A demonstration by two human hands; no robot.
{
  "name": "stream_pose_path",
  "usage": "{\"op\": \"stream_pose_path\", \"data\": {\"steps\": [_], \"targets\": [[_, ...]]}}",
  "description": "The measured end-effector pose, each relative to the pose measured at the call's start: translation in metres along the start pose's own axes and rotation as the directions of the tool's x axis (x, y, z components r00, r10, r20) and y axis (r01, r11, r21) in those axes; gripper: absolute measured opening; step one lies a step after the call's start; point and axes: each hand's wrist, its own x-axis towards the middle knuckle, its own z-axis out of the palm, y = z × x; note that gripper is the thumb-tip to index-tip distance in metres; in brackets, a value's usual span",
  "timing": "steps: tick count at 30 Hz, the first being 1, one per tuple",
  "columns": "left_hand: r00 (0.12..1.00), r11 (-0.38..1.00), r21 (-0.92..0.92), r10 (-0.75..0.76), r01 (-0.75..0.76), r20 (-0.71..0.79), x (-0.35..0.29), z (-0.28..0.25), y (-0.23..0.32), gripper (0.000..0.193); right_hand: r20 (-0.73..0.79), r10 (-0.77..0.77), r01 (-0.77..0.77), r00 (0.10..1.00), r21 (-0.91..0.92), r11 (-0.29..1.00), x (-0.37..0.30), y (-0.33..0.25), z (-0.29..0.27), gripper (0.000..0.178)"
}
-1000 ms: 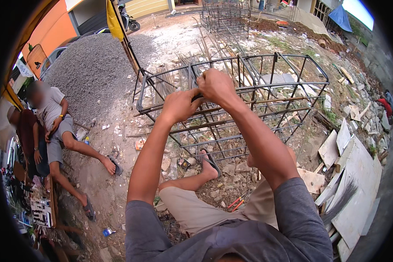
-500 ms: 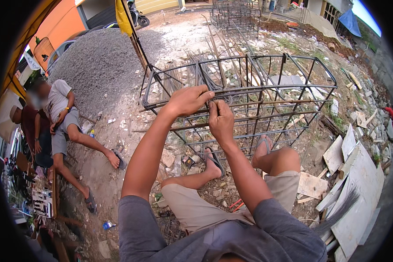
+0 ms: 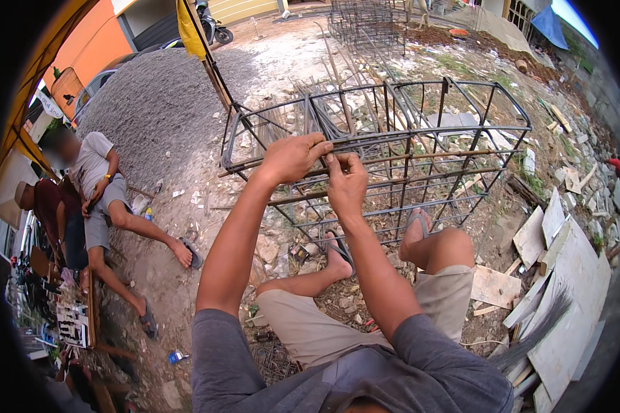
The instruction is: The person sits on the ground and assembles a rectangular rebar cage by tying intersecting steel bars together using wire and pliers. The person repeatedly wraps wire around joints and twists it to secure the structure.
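Observation:
A long rebar cage (image 3: 410, 135) of dark bars and bent stirrups lies across in front of me, raised off the ground. My left hand (image 3: 293, 160) is closed over its near upper bars, toward the left end, with the fingers pointing right. Just beside it, my right hand (image 3: 347, 184) is in a pinch, thumb and fingers pressed together against the same bars. Whatever sits between those right fingertips is too small and hidden to make out. My feet in sandals are by the cage's near lower side.
A grey gravel heap (image 3: 155, 89) rises at far left. Two people sit at the left, beside a wooden tray (image 3: 76, 320) of small items. Broken boards (image 3: 568, 296) and a bundle of thin wire (image 3: 541, 330) lie at right. More cages (image 3: 368, 27) stand far back.
Both hands stay at the same spot on the bars. My right fingers have shifted slightly, and the whole view has moved a little.

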Motion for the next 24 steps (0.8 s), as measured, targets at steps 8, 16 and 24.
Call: {"op": "stream_pose_path", "data": {"steps": [8,16,24], "targets": [[1.0,1.0,0.022,-0.014,0.014,-0.009,-0.002,0.002,0.001,0.037,0.16,-0.465,0.471,0.871,-0.542,0.696,-0.002,-0.016,-0.012,0.012],[1.0,1.0,0.01,0.007,-0.006,-0.019,0.003,0.0,0.001,0.039,0.584,0.522,-0.779,0.622,0.396,0.486,0.034,-0.012,-0.035,0.013],[0.984,0.99,0.057,0.138,-0.133,-0.114,0.014,0.015,-0.023,0.038,0.869,0.199,-0.889,0.454,0.455,0.043,0.032,0.006,-0.032,0.021]]}}
